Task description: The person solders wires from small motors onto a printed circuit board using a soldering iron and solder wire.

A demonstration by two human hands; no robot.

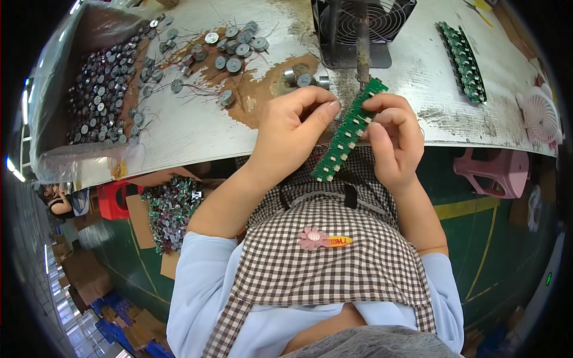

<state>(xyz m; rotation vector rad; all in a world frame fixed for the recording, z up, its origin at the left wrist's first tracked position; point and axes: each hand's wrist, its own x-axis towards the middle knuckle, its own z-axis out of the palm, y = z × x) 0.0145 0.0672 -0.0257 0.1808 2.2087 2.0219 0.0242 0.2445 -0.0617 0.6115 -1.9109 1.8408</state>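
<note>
2 arms [222,196] bent: left hand [295,123] pinching, right hand [403,138] curled.

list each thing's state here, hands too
green circuit board, held at a slant
right hand, closed on the board's upper end
left hand, pinched together beside the board
other boards, lying on the table
plastic-lined box, open, holding many round metal parts
loose round parts, scattered
table, paint worn away in patches
black fan, upright; running or not can't be told
lower box, open, heaped with small parts
</note>
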